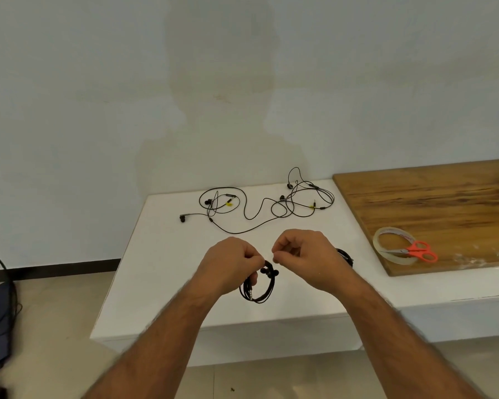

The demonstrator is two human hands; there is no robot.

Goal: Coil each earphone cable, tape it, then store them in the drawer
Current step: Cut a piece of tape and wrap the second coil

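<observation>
We see both forearms reaching forward over the white table (156,283), hands close together but apart. Left hand (231,262), knuckles up and fingers curled, pinches the top of a coiled black earphone (258,286) hanging just above the tabletop. Right hand (303,254) is fisted, thumb and forefinger pinched; we cannot tell on what. Two uncoiled earphones (260,207) lie near the wall. Another coil (344,256) peeks out behind the right wrist. Tape roll (393,244) and red scissors (421,250) sit on the wooden board (429,203).

Black earphone coil (260,286), red-handled scissors (419,251), streaky brown wooden board (429,203)
</observation>
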